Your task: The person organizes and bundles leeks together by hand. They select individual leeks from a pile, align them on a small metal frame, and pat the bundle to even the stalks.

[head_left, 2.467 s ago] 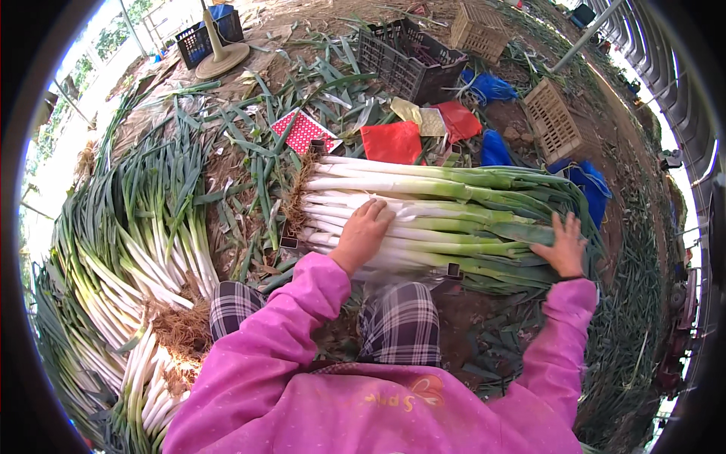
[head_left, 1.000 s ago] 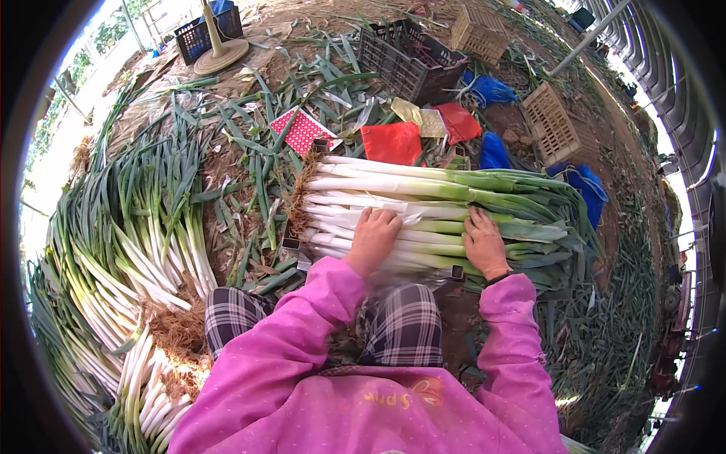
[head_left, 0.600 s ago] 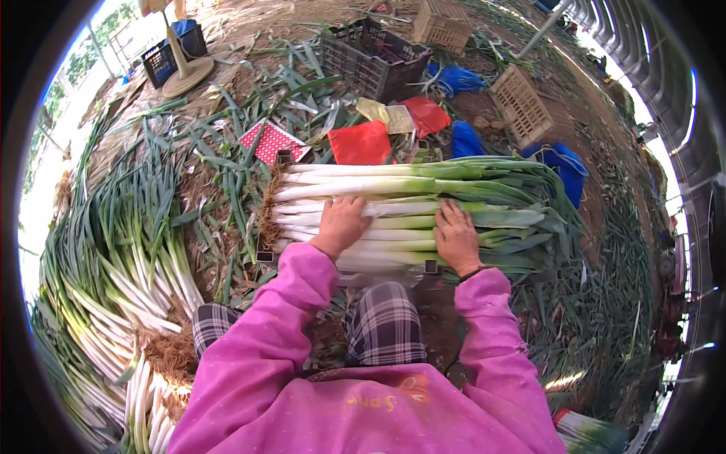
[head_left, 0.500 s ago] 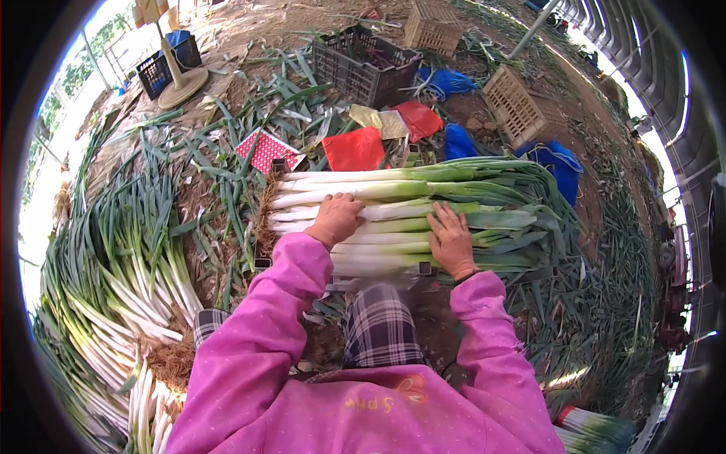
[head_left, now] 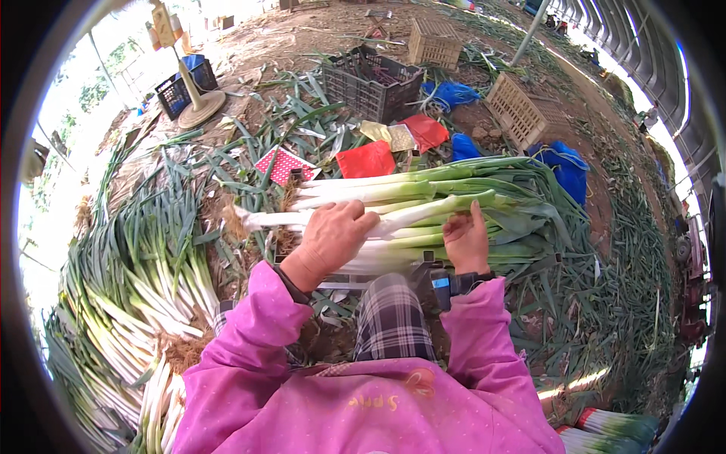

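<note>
A thick green onion (head_left: 267,220) lies across the top of a row of others, its white root end sticking out past them on the left. My left hand (head_left: 337,233) is closed round its white shaft. Just below its green end is my right hand (head_left: 466,240), palm turned up. Its thumb stands apart, close against the stalk, and the other fingers are partly curled with nothing visible in them. The row of green onions (head_left: 355,183) rests on a low metal frame (head_left: 429,256), white ends left and leaves right.
A large heap of green onions (head_left: 144,280) lies at my left. Beyond the frame are red cloths (head_left: 366,160), a black crate (head_left: 370,85), tan crates (head_left: 517,111) and blue bags (head_left: 563,168). Bundled green onions (head_left: 616,424) lie at the lower right, among cut leaves.
My left hand has closed on one green onion and shifted it left, above the row. My right hand, earlier flat on the stalks, has turned palm up. The view has moved slightly.
</note>
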A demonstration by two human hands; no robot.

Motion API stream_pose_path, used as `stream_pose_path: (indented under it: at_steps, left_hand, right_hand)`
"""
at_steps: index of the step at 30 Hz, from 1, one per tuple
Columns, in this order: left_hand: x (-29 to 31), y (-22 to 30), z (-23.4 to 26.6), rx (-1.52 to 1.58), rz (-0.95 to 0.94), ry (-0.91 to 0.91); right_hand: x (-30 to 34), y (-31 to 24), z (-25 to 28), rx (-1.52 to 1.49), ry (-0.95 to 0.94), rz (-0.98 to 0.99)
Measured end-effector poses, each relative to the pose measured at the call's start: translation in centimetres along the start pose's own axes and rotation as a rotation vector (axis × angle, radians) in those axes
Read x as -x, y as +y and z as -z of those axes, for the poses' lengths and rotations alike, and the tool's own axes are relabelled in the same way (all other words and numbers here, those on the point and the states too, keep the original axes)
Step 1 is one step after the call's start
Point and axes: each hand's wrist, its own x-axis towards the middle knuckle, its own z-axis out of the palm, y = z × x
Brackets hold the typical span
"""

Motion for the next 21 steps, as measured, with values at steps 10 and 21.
stream_pose_path:
  at_steps: [10, 21]
  left_hand:
    - [6.6, -1.5, 4.5, -0.024, 0.268, 0.016]
    - [23.3, 0.0, 3.9, 0.848, 0.337, -0.940]
  right_hand:
    - [5.2, -1.8, -4.7, 0.148, -0.117, 0.258]
    - [10.5, -3.4, 0.0, 0.634, -0.046, 0.096]
